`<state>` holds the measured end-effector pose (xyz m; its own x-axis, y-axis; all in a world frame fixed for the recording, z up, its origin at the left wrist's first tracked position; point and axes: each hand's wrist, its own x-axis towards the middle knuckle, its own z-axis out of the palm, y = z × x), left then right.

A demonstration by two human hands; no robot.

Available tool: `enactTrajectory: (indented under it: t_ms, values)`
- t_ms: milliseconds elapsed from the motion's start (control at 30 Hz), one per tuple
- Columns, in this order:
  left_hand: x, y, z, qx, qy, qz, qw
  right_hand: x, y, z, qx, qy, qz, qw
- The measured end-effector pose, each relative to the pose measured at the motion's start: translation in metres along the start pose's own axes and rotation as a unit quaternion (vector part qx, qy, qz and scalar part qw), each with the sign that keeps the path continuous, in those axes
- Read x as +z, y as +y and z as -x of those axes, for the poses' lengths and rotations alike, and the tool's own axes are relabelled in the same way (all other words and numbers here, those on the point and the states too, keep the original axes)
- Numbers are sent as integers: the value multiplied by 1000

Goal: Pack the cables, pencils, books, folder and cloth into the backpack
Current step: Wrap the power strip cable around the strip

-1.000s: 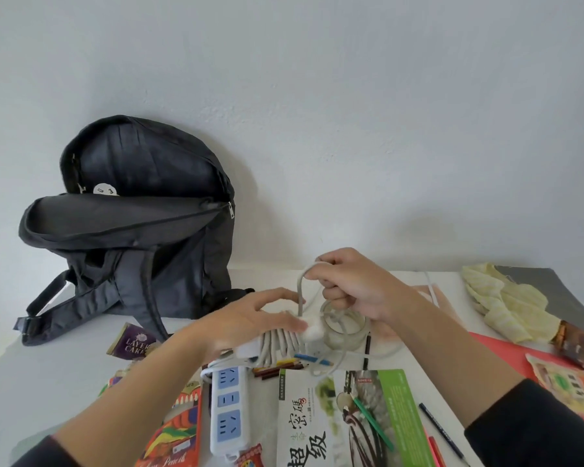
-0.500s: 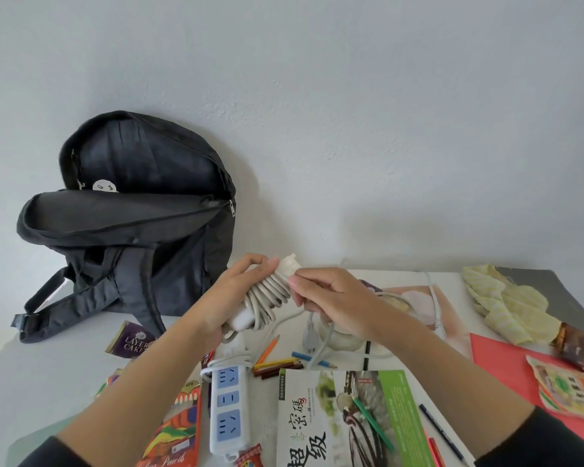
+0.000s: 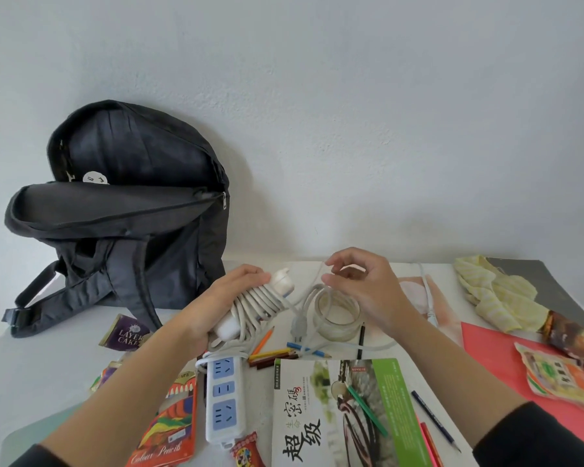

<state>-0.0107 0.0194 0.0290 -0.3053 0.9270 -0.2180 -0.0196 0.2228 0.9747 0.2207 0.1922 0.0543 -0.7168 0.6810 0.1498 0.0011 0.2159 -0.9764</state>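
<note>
I see the white cable bundle (image 3: 260, 303) wound tight round its adapter and held above the middle of the table (image 3: 48, 348). The left hand (image 3: 213, 311) is curled round it from the left. Its loose strand (image 3: 312, 287) runs over to the right hand (image 3: 364, 291), where thumb and forefinger pinch it. Below them, loose pencils (image 3: 277, 353) lie fanned out, with a white power strip (image 3: 223, 396) and a book (image 3: 344, 416) toward the near edge. The black backpack (image 3: 132, 214) stands unzipped at the far left corner. The yellow cloth (image 3: 499, 298) lies at the far right corner, and the red folder (image 3: 506, 362) along the right edge.
</note>
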Motion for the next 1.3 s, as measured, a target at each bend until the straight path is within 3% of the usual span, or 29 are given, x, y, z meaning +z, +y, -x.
enactTrajectory:
  t_ms: [67, 133, 233, 400, 500, 633, 733, 867, 1033, 1167, 1233, 1300]
  values:
    - [-24, -28, -23, -1, -16, -8, 1000, 1, 4, -2, 13, 0, 137, 991]
    - [-26, -33, -22, 5, -18, -3, 1000, 4, 6, -3, 50, -56, 229, 970]
    - [-1, -13, 1, 6, -18, 2, 1000, 12, 4, -5, 81, -99, 220, 967]
    - [41, 13, 34, -38, 34, 38, 998, 23, -2, -8, 166, -115, 88, 975]
    - [40, 17, 36, -46, 63, 43, 996, 20, -1, -10, 149, -89, -27, 984]
    - [34, 16, 40, -93, 128, 85, 984, 1, -3, -9, 114, -89, -295, 944]
    - [19, 13, 37, -151, 166, 172, 959, -16, -2, -2, 78, -150, -331, 928]
    - [9, 20, 27, -146, 195, 256, 935, -30, 9, 7, 69, -236, -257, 935]
    - [11, 39, 16, -150, 160, 277, 935, -24, 23, 21, 95, -301, -134, 939]
    - [17, 52, 18, -143, 89, 241, 956, -8, 31, 21, 137, -217, 87, 963]
    - [20, 54, 19, -136, 61, 207, 967, -5, 33, 16, 106, -161, 266, 944]
    - [22, 54, 20, -130, 50, 179, 974, -6, 34, 13, 85, -95, 370, 920]
